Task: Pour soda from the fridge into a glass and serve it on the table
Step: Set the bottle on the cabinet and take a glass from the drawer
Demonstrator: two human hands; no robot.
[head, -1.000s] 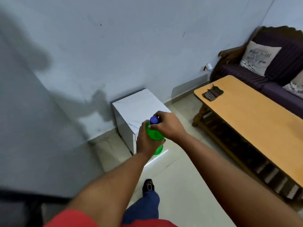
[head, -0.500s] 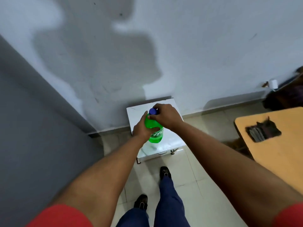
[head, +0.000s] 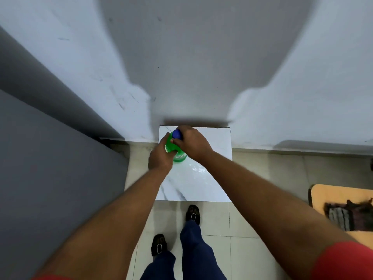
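One green bottle (head: 177, 153) with one blue cap (head: 177, 134) is gripped by two hands above one white marble-topped stand (head: 210, 178) set against the wall (head: 80, 63); whether its base touches the top cannot be told. The left hand (head: 160, 157) wraps around the bottle's body from the left, while the right hand (head: 192, 143) closes its fingers over the cap from the right. Two sandalled feet stand on the tiled floor (head: 250, 249) just before the stand. One wooden table (head: 343, 195) shows at the right edge, bearing one dark blurred object (head: 349, 216)
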